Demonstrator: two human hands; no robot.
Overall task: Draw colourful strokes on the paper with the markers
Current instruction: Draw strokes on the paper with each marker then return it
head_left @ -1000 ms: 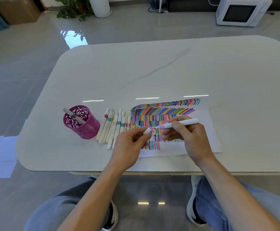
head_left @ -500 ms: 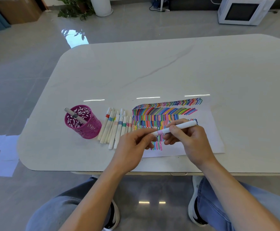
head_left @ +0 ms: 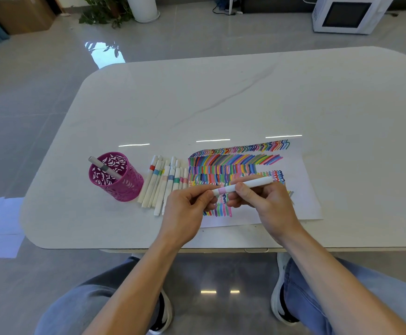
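Observation:
A white marker with a pink band (head_left: 250, 185) is held level above the paper by both hands. My right hand (head_left: 267, 204) grips its barrel, and my left hand (head_left: 187, 211) pinches its capped left end. The white paper (head_left: 303, 189) lies on the table near its front edge, covered with rows of colourful strokes; my hands hide its lower left part. Several white markers with coloured bands (head_left: 165, 182) lie side by side just left of the paper.
A magenta perforated pen cup (head_left: 115, 177) stands left of the loose markers with one grey marker (head_left: 104, 167) leaning in it. The white marble table (head_left: 221, 97) has rounded corners. A microwave (head_left: 347, 14) and a potted plant (head_left: 105, 10) sit on the floor beyond.
One second ago the cap was off in my left hand and the pink tip was bare. The cap now sits on the marker, with both hands close together on it.

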